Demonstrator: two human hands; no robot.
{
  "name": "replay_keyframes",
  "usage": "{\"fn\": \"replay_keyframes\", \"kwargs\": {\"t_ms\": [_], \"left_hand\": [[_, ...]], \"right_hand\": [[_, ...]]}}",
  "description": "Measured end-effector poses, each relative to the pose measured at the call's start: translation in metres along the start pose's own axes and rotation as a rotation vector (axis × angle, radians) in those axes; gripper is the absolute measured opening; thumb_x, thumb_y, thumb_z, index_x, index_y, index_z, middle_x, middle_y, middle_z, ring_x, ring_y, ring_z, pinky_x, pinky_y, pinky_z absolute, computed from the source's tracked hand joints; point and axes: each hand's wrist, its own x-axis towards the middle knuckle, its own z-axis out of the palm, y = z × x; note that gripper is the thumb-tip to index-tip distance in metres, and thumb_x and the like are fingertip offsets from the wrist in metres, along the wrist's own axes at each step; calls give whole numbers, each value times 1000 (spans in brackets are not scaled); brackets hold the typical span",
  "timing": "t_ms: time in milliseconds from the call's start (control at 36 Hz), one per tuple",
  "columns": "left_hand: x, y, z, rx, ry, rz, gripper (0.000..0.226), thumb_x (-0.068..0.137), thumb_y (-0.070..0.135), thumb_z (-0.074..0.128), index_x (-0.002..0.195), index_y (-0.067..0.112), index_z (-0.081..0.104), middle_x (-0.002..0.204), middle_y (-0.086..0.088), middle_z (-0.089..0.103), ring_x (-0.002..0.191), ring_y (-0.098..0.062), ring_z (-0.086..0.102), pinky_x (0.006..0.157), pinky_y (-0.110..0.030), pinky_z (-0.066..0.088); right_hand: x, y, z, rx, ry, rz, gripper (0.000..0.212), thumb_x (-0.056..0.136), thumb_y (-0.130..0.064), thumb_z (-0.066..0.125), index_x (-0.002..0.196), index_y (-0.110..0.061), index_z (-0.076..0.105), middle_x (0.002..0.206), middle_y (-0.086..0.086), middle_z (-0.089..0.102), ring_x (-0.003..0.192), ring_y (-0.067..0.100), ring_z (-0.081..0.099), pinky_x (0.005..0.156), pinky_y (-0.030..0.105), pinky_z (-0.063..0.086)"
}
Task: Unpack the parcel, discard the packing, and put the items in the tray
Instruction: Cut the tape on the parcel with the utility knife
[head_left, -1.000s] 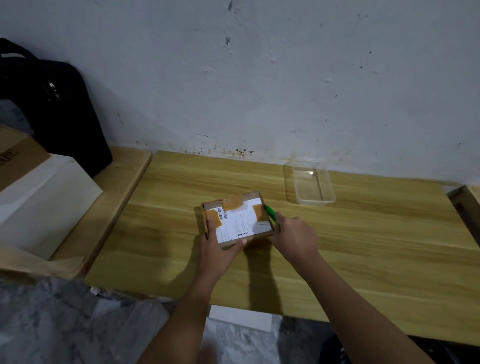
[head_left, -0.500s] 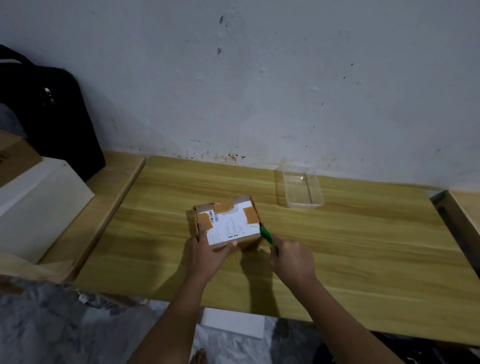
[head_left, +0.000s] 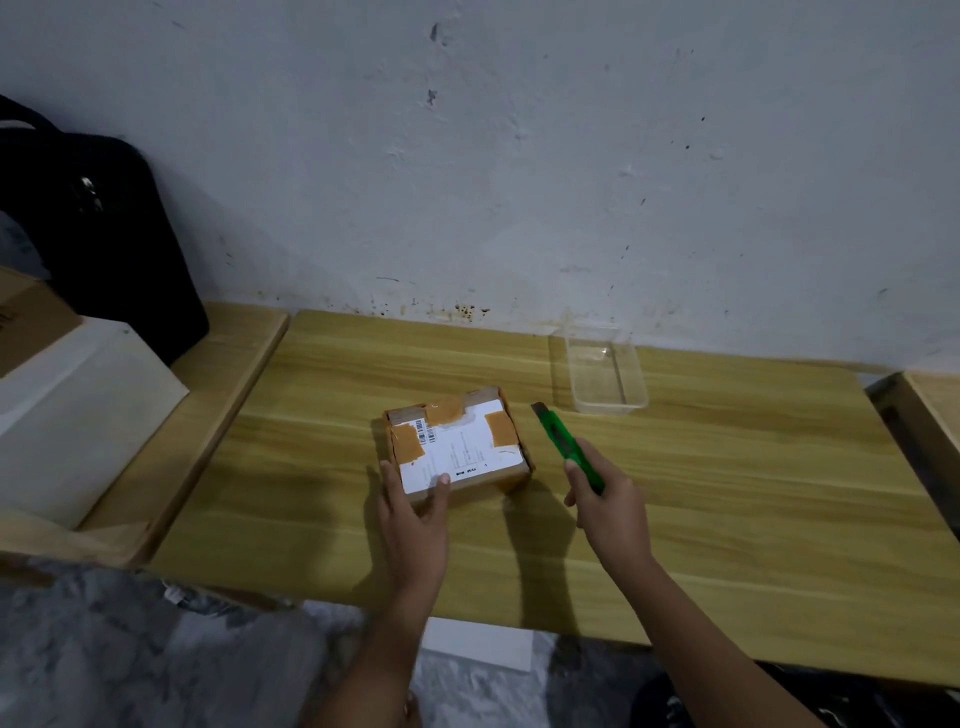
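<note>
Head view: why does the left grip (head_left: 415, 519) lie flat on the parcel (head_left: 457, 447)?
— Straight fingers steady it mid-worktop (head_left: 727, 493) for cutting, I judge. The right grip (head_left: 610, 506) curls round the green knife (head_left: 558, 434), raised just beside it. The tray (head_left: 608, 410) waits behind.

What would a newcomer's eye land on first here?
The bright green utility knife stands out first. The right hand grips it just right of the parcel, clear of it. Next comes the taped cardboard parcel with its white label at mid-table, with the left hand pressing on its near corner. Behind the knife, an empty clear plastic tray sits by the wall.
</note>
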Motion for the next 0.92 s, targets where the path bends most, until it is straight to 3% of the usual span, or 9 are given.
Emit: {"fn": "replay_keyframes", "kwargs": {"t_ms": [56, 139, 194, 306, 417, 472, 556, 722, 917], "left_hand": [[-6, 4, 10, -20, 22, -54, 73, 91, 35, 54, 149, 15, 15, 148, -17, 28, 131, -28, 35, 91, -23, 32], [-4, 6, 18, -42, 28, -81, 69, 93, 31, 50, 149, 15, 13, 142, -21, 33, 127, -32, 40, 88, -25, 35], [1, 3, 17, -39, 15, -42, 65, 95, 27, 49, 149, 14, 15, 141, -20, 34, 126, -30, 41, 86, -19, 31], [23, -3, 6, 24, -18, 50, 60, 96, 27, 46, 148, 14, 18, 147, -16, 30, 133, -27, 34, 94, -17, 26], [67, -13, -1, 48, 2, 6, 53, 98, 29, 40, 147, 16, 23, 147, -17, 31, 135, -31, 32, 108, -37, 31], [88, -14, 0, 6, 39, -25, 49, 100, 25, 36, 146, 15, 25, 146, -18, 33, 132, -33, 37, 107, -41, 36], [108, -4, 7, -23, 94, -115, 47, 101, 15, 32, 147, 14, 23, 147, -19, 34, 127, -33, 44, 96, -36, 41], [119, 19, 33, -36, 185, -230, 53, 101, 27, 28, 149, 16, 8, 156, -16, 10, 141, -34, 18, 111, -43, 27], [158, 16, 45, 55, 141, -161, 51, 100, 31, 28, 148, 21, 13, 155, -15, 15, 137, -36, 27, 106, -50, 36]], "right_hand": [[4, 0, 5, 90, 10, 20, 41, 92, -31, 53, 132, -28, 49, 64, -1, 64, 55, 7, 60, 54, 37, 52], [9, 0, 11, 161, 37, 20, 40, 91, -30, 55, 130, -25, 51, 73, -3, 64, 53, 0, 58, 45, 15, 44], [12, 1, 14, 186, 52, 24, 40, 89, -34, 58, 128, -25, 54, 84, -2, 62, 59, 1, 58, 45, 9, 41], [21, 6, 20, 201, 103, 81, 38, 85, -36, 63, 121, -25, 60, 84, -5, 61, 63, 6, 54, 49, 19, 41], [32, 9, 24, 249, 108, 81, 36, 88, -30, 59, 124, -23, 58, 87, -4, 57, 73, 10, 53, 55, 17, 40], [37, 11, 27, 279, 91, 78, 37, 91, -27, 55, 127, -24, 54, 91, -3, 55, 80, 12, 52, 60, 19, 42], [45, 15, 34, 301, 55, 82, 39, 94, -24, 49, 132, -28, 47, 97, -3, 53, 88, 13, 50, 72, 26, 42], [59, 11, 47, 270, -18, 75, 44, 98, -18, 39, 140, -29, 33, 72, -4, 53, 59, 10, 44, 53, 25, 35], [100, 7, 73, 188, -23, 105, 44, 99, -21, 36, 142, -20, 30, 67, 0, 52, 54, 11, 44, 48, 23, 34]]}}
